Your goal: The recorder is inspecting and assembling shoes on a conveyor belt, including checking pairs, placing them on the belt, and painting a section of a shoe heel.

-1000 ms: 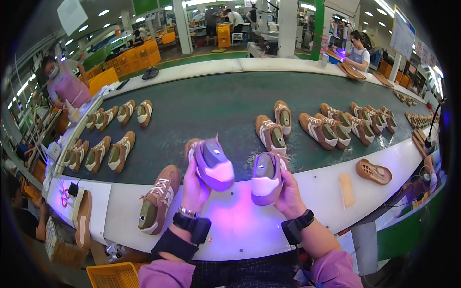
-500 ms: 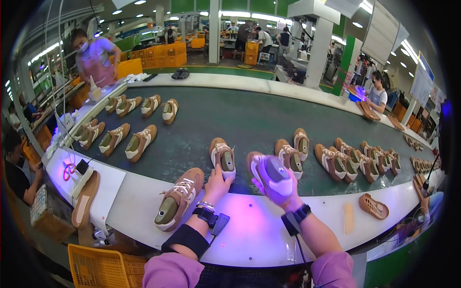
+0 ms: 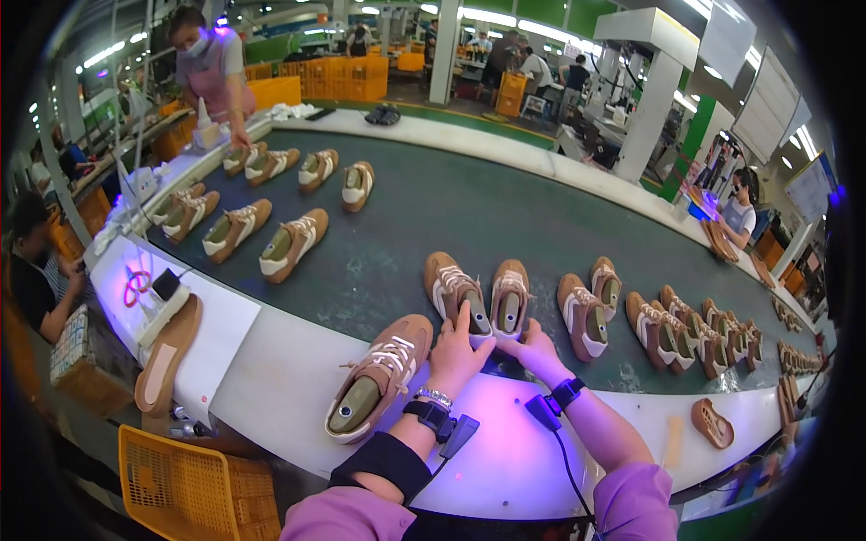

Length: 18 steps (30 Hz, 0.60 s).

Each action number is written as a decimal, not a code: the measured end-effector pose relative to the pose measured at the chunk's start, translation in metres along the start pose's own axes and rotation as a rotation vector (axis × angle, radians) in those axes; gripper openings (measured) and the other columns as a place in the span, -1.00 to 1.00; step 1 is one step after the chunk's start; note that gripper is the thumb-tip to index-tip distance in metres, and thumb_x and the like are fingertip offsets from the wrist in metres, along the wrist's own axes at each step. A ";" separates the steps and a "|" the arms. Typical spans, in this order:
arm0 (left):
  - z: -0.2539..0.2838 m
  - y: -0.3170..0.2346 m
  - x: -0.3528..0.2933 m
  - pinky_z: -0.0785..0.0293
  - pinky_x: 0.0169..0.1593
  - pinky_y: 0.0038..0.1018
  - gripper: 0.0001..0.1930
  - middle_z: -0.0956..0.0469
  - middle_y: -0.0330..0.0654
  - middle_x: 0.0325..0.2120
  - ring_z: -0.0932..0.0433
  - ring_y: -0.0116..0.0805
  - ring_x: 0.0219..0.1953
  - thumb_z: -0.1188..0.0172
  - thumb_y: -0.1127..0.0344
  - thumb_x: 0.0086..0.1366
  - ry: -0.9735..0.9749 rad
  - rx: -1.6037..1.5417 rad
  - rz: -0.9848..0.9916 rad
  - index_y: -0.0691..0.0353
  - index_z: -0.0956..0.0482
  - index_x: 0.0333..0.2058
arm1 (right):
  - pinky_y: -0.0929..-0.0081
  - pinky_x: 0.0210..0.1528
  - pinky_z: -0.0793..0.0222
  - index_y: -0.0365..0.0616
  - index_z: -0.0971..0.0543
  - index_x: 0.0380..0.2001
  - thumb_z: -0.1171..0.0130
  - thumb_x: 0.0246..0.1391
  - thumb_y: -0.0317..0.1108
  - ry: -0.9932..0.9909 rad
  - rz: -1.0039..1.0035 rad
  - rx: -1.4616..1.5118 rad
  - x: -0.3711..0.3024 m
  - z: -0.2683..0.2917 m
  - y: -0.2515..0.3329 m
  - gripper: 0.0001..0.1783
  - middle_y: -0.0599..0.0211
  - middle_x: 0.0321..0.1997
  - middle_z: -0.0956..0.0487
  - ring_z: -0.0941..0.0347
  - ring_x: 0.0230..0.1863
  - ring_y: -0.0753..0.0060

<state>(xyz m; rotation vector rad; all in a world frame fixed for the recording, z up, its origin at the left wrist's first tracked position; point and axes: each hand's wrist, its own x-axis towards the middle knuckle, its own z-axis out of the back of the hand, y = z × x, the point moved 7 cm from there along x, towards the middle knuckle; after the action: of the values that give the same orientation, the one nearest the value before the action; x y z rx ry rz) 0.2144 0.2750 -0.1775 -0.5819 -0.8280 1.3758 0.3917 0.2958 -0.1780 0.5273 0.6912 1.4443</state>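
Observation:
A brown sneaker with white stripes [image 3: 448, 281] stands on the dark green belt [image 3: 388, 225], a last inside it. Around its heel is my left hand [image 3: 458, 350], the index finger stretched along the collar. Right beside it stands a matching sneaker [image 3: 511, 287], toe pointing away from me. My right hand [image 3: 534, 350] grips that one at the heel, and both thumbs come close together between the heels. Left of my left forearm, a larger-looking brown sneaker [image 3: 383, 374] rests on the white ledge [image 3: 298, 370].
Several sneakers stand in rows at the belt's far left [image 3: 236, 227] and along its right [image 3: 663, 329]. Soles [image 3: 171, 352] lie at the left; a shoe-shaped brown piece [image 3: 713, 422] lies at the right. A yellow crate [image 3: 180, 478] stands below. A co-worker [image 3: 212, 72] reaches toward shoes.
My right hand has lowered its sneaker from above the ledge onto the belt, beside the one at my left hand. The view has shifted. The far-left co-worker's arm now reaches down to the shoes.

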 end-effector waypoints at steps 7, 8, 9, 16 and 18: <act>0.008 0.009 0.008 -0.47 -0.10 -0.11 -0.15 -0.24 0.34 0.06 -0.46 0.20 -0.08 -0.18 -0.01 0.10 -0.011 -0.017 0.048 0.03 0.04 0.30 | 0.50 -0.64 -0.47 -0.34 -0.42 -0.14 -0.32 -0.19 -0.33 0.148 -0.116 0.118 0.035 -0.020 0.028 -0.48 0.12 -0.39 -0.57 -0.54 -0.58 0.40; 0.008 0.002 0.007 -0.46 -0.09 -0.11 -0.15 -0.25 0.31 0.06 -0.46 0.18 -0.08 -0.18 0.02 0.10 0.014 0.037 0.068 0.09 0.04 0.30 | 0.45 -0.59 -0.51 -0.33 -0.47 -0.21 -0.31 -0.20 -0.41 0.165 -0.046 0.215 0.051 -0.016 0.027 -0.58 0.15 -0.40 -0.57 -0.54 -0.56 0.39; 0.006 -0.003 0.007 -0.46 -0.08 -0.11 -0.15 -0.26 0.29 0.06 -0.46 0.16 -0.07 -0.18 0.05 0.10 0.038 0.093 0.089 0.14 0.04 0.30 | 0.44 -0.57 -0.53 -0.30 -0.49 -0.24 -0.32 -0.25 -0.47 0.131 -0.005 0.277 0.077 -0.013 0.020 -0.60 0.16 -0.41 -0.58 -0.55 -0.55 0.36; -0.008 0.002 0.010 -0.47 -0.08 -0.13 -0.09 -0.16 0.34 0.11 -0.46 0.22 -0.09 -0.20 0.13 0.03 -0.007 0.044 0.034 0.21 0.08 0.30 | 0.30 0.02 -0.38 -0.37 -0.35 0.03 -0.14 -0.16 -0.39 -0.443 0.226 0.059 0.193 0.006 0.034 -0.41 -0.20 0.10 -0.34 -0.40 0.07 0.02; -0.011 0.005 0.009 -0.45 -0.06 -0.12 -0.11 -0.16 0.33 0.11 -0.43 0.23 -0.06 -0.20 0.13 0.03 0.002 0.064 0.071 0.25 0.05 0.28 | 0.35 0.08 -0.29 -0.37 -0.39 0.02 -0.18 -0.10 -0.27 -0.113 0.179 0.327 0.182 -0.031 0.038 -0.41 -0.03 0.01 -0.45 -0.42 0.01 0.11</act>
<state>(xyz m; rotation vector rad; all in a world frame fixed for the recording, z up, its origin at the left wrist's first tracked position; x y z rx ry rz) 0.2199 0.2855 -0.1867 -0.5676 -0.7650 1.4603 0.3419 0.4775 -0.1924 0.9376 0.8102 1.4616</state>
